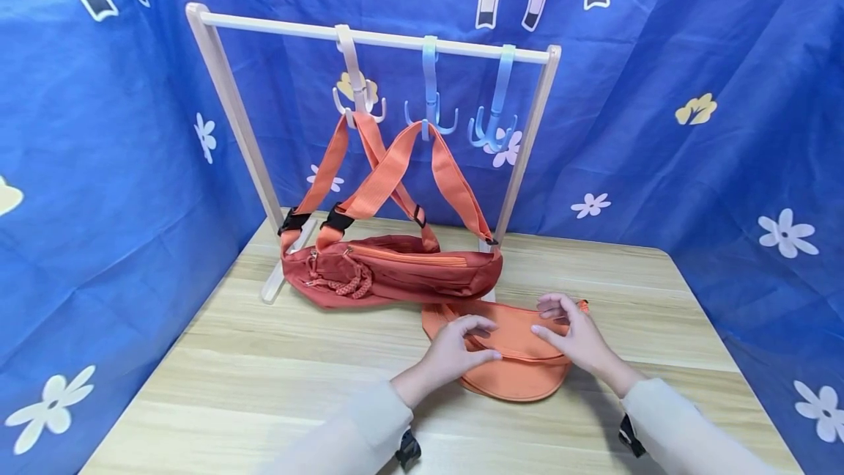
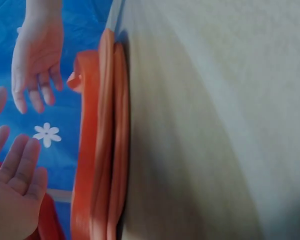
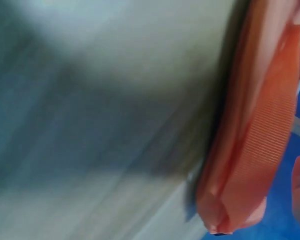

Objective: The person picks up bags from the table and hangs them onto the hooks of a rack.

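Note:
An orange waist bag (image 1: 517, 381) lies flat on the table, with a webbing strap (image 3: 270, 145) along its edge in the right wrist view. Over its left part hovers my left hand (image 1: 455, 349), fingers loosely bent and nothing held. My right hand (image 1: 583, 339) is above the bag's right end, palm turned toward the left hand. The left wrist view shows a gap between both hands and the bag (image 2: 107, 150). Behind, two dark red bags (image 1: 422, 275) hang by orange straps (image 1: 382, 182), one from a white hook (image 1: 356, 75), one from a blue hook (image 1: 430, 83).
A pale rack (image 1: 277, 23) stands at the back of the wooden table (image 1: 264, 380). Another blue hook (image 1: 497, 101) hangs on its bar at the right, with no bag on it. Blue patterned cloth (image 1: 745, 167) surrounds the table at the back and sides.

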A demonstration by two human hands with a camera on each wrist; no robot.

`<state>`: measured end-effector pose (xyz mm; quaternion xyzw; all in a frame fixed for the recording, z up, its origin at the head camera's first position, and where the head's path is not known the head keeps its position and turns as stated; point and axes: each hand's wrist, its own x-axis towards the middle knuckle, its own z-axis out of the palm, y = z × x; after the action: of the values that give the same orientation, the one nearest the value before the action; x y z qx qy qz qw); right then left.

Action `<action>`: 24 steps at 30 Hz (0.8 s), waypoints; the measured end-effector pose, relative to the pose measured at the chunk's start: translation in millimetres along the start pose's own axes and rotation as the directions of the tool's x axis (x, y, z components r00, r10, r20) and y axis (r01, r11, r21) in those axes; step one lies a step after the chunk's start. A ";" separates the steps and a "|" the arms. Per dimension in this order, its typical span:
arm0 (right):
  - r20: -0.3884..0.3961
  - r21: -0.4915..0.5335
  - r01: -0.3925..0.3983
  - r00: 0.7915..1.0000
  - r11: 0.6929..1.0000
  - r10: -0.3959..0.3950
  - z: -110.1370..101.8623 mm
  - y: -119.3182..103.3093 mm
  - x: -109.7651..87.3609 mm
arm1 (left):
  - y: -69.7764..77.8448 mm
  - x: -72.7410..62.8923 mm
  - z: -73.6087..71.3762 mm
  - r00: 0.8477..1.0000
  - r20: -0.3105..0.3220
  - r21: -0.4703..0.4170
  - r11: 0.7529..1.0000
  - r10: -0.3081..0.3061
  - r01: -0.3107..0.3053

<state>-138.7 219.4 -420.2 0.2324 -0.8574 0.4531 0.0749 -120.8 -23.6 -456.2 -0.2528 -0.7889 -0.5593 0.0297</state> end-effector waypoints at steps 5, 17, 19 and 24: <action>0.040 0.036 0.033 0.999 0.999 -0.034 5.2 12.2 -7.8 | -2.7 2.1 10.5 1.000 0.010 0.077 0.997 -0.001 0.000; 0.183 0.140 0.161 0.966 0.977 -0.185 9.8 47.5 -19.6 | -12.1 11.7 27.1 0.998 0.034 0.268 0.962 -0.057 0.045; 0.198 0.137 0.158 0.963 0.978 -0.183 10.5 50.1 -20.2 | -13.8 13.6 27.4 0.997 0.038 0.309 0.950 -0.061 0.047; 0.227 0.115 0.107 0.965 0.988 -0.131 8.2 37.3 -19.7 | -19.3 17.3 26.5 0.998 0.038 0.398 0.917 -0.050 0.031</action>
<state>-138.1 237.1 -459.3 0.3388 -0.8205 0.4603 -0.0113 -138.0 1.8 -477.2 -0.2383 -0.8915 -0.3820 0.0504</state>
